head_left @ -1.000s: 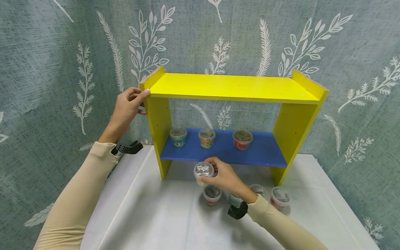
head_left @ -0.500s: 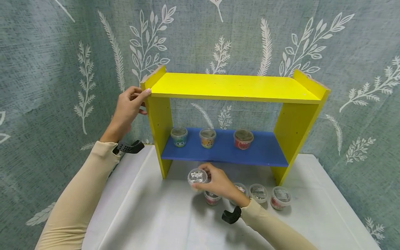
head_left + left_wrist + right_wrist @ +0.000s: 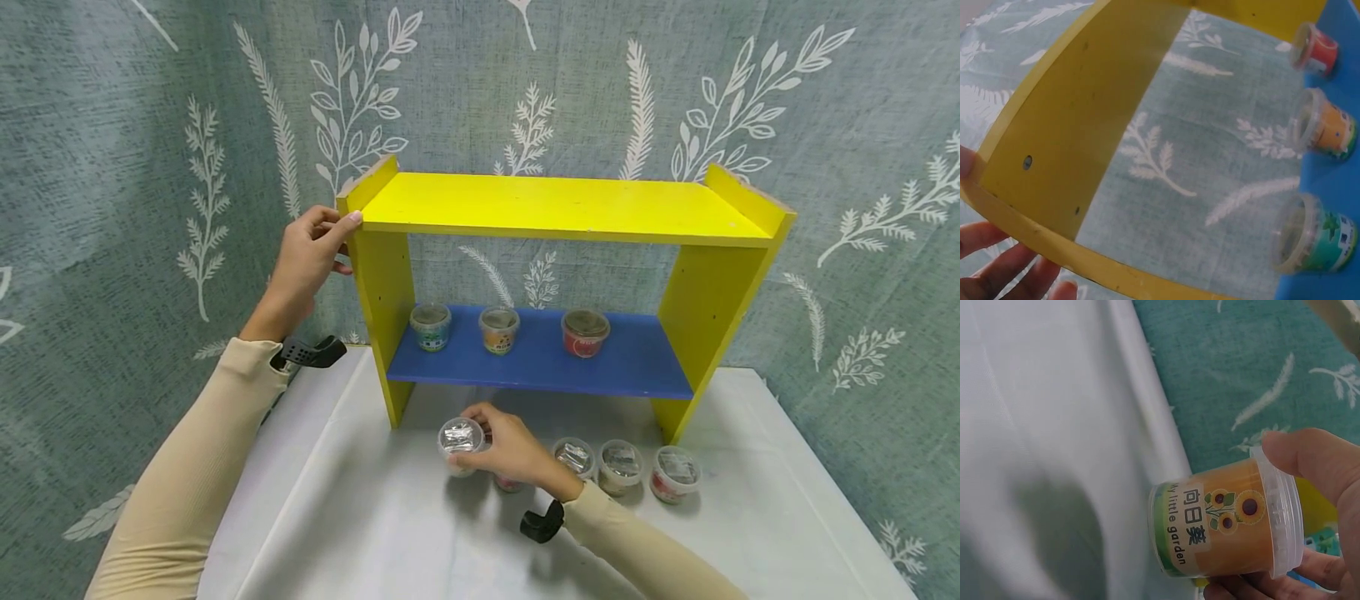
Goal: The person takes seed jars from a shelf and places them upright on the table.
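Note:
My right hand (image 3: 510, 450) holds a small lidded plastic tub (image 3: 1216, 519) by its lid rim, thumb on one side and fingers on the other. The tub has an orange label with sunflowers, and its shadow falls on the white cloth. My left hand (image 3: 307, 250) grips the upper left corner of a yellow shelf unit (image 3: 540, 204), thumb on the front edge, fingers behind the side panel. On its blue shelf (image 3: 525, 371) stand a green tub (image 3: 431, 329), an orange tub (image 3: 498, 331) and a red tub (image 3: 585, 335).
On the white-clothed table (image 3: 360, 525), a red-labelled tub (image 3: 507, 483) is mostly hidden behind my right hand. Farther right, in a row, stand a silver-topped tub (image 3: 574, 457), another tub (image 3: 620, 462) and a red-labelled tub (image 3: 675, 473). A leaf-patterned curtain (image 3: 585, 108) hangs behind.
My right hand has carried the sunflower tub to the left and toward me, away from the front of the blue shelf. My left hand has kept its grip on the shelf unit.

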A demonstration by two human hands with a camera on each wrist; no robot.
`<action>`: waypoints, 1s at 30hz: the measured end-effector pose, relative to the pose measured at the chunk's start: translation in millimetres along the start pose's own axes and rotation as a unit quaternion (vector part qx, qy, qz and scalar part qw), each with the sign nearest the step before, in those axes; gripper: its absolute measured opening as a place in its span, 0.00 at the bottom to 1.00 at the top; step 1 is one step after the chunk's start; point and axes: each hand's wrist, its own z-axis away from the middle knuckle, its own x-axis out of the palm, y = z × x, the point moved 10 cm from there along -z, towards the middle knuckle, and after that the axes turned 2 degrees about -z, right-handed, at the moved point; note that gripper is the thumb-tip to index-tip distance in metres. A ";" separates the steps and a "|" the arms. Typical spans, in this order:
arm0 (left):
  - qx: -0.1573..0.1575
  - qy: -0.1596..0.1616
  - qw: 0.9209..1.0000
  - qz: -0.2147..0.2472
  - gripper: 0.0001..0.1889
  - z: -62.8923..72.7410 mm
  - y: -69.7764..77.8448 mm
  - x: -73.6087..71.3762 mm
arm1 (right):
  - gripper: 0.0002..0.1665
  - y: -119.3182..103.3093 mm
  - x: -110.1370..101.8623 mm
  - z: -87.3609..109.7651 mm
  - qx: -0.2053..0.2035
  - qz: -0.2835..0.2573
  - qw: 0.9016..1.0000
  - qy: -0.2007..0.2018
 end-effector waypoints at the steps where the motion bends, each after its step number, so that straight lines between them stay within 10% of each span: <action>1: 0.000 0.000 1.000 0.000 0.22 -0.2 -0.4 -0.2 | 0.37 0.5 1.1 -0.5 -0.001 0.001 1.000 0.001; 30: -0.002 0.002 1.000 0.001 0.22 -1.2 -1.9 -0.3 | 0.36 16.4 28.6 -19.2 -0.018 0.130 0.991 -0.019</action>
